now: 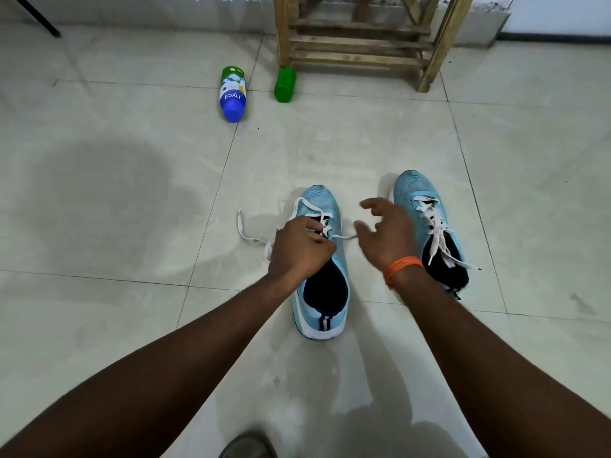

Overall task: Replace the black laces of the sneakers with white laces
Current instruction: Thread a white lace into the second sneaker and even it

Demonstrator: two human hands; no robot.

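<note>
Two light blue sneakers stand on the tiled floor, toes pointing away from me. The left sneaker (325,259) has a white lace (246,234) partly threaded, with a loose end trailing on the floor to its left. My left hand (299,249) pinches this lace over the eyelets, fingers curled. My right hand (385,234) hovers between the shoes with fingers spread, and a short lace end (345,237) reaches toward its thumb without being gripped. The right sneaker (429,226) is laced in white with loose ends hanging over its opening. No black lace is in view.
A blue and green bottle (233,94) lies on the floor ahead, with a green cup (285,84) beside it. A wooden rack (363,38) stands against the far wall. A sandal tip (248,446) shows at the bottom edge.
</note>
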